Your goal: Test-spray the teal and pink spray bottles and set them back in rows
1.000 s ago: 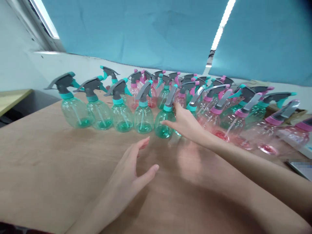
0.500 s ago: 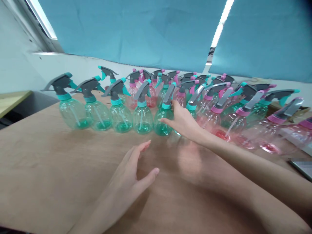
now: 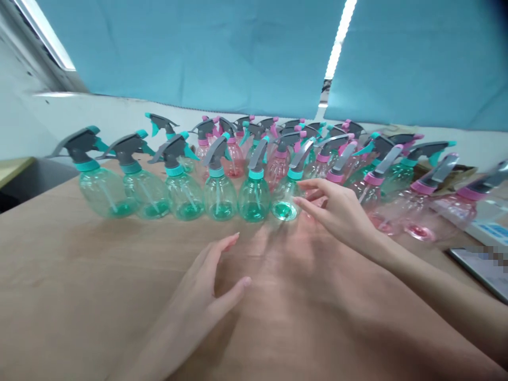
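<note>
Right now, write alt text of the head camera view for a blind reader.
An open right hand reaches toward the end teal spray bottle of a front row on a wooden table, pink spray bottles crowded behind; the open left hand is nearer.

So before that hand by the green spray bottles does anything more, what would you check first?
1. Right hand empty, fingers spread: ok.
2. Its fingertips touching the nearest green bottle: cannot tell, they are very close.
3. That bottle standing upright: cannot tell, it is blurred.
4. Other five bottles of the green front row upright: ok.
5. Room around the right hand: not ok, pink bottles crowd right behind it.
6. Left hand empty and open: ok.
</note>
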Motion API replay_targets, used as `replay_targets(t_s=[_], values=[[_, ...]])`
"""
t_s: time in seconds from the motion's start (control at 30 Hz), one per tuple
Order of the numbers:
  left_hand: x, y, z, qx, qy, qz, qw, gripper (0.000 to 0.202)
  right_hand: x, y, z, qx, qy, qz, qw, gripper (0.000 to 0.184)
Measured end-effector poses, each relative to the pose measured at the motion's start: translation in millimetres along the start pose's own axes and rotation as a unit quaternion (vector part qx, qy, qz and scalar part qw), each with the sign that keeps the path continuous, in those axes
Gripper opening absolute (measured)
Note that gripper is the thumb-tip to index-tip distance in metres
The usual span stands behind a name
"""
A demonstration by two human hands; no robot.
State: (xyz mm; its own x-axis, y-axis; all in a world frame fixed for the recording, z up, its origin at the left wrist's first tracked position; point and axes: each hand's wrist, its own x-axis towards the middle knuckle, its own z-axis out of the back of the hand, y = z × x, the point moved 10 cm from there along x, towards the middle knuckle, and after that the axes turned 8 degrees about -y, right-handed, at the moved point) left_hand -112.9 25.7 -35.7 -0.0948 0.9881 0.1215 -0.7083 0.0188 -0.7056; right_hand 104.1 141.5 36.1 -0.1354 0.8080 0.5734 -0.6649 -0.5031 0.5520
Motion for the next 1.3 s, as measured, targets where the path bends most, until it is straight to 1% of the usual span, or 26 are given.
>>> replay_targets(t_s=[0.07, 0.13, 0.2, 0.3, 0.4, 0.47, 0.6, 0.67, 0.77, 0.83, 0.97, 1.07, 1.13, 1.2, 1.3], values=[[0.1, -8.6, -2.2, 0.012, 0.010, -0.004, 1.000, 0.054, 0.8, -13.3, 7.0, -0.023, -0.016, -0.016, 0.999, 0.041], [0.8, -17.7, -4.4, 0.024, 0.018, -0.011, 0.999, 0.053, 3.7, -23.1, 5.4, -0.039, -0.021, -0.027, 0.999, 0.051], [1.7, -26.9, -5.6, 0.030, 0.018, -0.022, 0.999, 0.051, 7.8, -30.6, -2.9, -0.044, -0.014, -0.040, 0.998, 0.060], [2.0, -36.0, -7.8, 0.034, 0.018, -0.030, 0.999, 0.050, 14.0, -39.5, -22.0, -0.018, 0.014, -0.067, 0.997, 0.075], [0.9, -41.6, -9.2, 0.038, 0.015, -0.031, 0.999, 0.048, 19.4, -41.0, -34.5, 0.001, 0.017, -0.067, 0.998, 0.085], [0.2, -46.2, -10.1, 0.037, 0.016, -0.036, 0.999, 0.047, 21.4, -41.8, -39.8, 0.001, 0.016, -0.070, 0.997, 0.081], [1.0, -54.4, -12.9, 0.030, 0.019, -0.039, 0.999, 0.045, 20.8, -42.6, -45.4, -0.011, 0.026, -0.089, 0.996, 0.058], [2.8, -56.5, -15.8, 0.021, 0.023, -0.036, 0.999, 0.046, 18.5, -39.4, -44.3, -0.019, 0.031, -0.090, 0.995, 0.053], [7.8, -56.3, -22.5, -0.006, 0.031, -0.024, 0.999, 0.046, 10.3, -32.1, -39.6, -0.030, 0.039, -0.083, 0.995, 0.052], [12.5, -57.8, -26.3, -0.035, 0.029, -0.027, 0.999, 0.044, 0.7, -27.2, -35.4, -0.031, 0.047, -0.077, 0.995, 0.053], [21.8, -62.2, -30.7, -0.083, 0.012, -0.039, 0.996, 0.042, -25.5, -19.0, -24.3, -0.025, 0.056, -0.062, 0.996, 0.060], [26.7, -64.8, -32.8, -0.093, -0.006, -0.033, 0.995, 0.048, -47.0, -11.4, -15.4, -0.030, 0.064, -0.042, 0.997, 0.060], [28.7, -70.6, -34.0, -0.100, -0.015, -0.037, 0.994, 0.054, -61.3, -5.3, -12.2, -0.028, 0.079, -0.029, 0.996, 0.062], [29.5, -80.0, -34.9, -0.115, -0.022, -0.050, 0.992, 0.061, -74.6, 0.8, -10.6, -0.019, 0.092, -0.018, 0.995, 0.059], [27.8, -96.7, -38.7, -0.151, -0.010, -0.073, 0.986, 0.068, -90.3, 12.9, -7.9, 0.029, 0.081, 0.014, 0.996, 0.058]])
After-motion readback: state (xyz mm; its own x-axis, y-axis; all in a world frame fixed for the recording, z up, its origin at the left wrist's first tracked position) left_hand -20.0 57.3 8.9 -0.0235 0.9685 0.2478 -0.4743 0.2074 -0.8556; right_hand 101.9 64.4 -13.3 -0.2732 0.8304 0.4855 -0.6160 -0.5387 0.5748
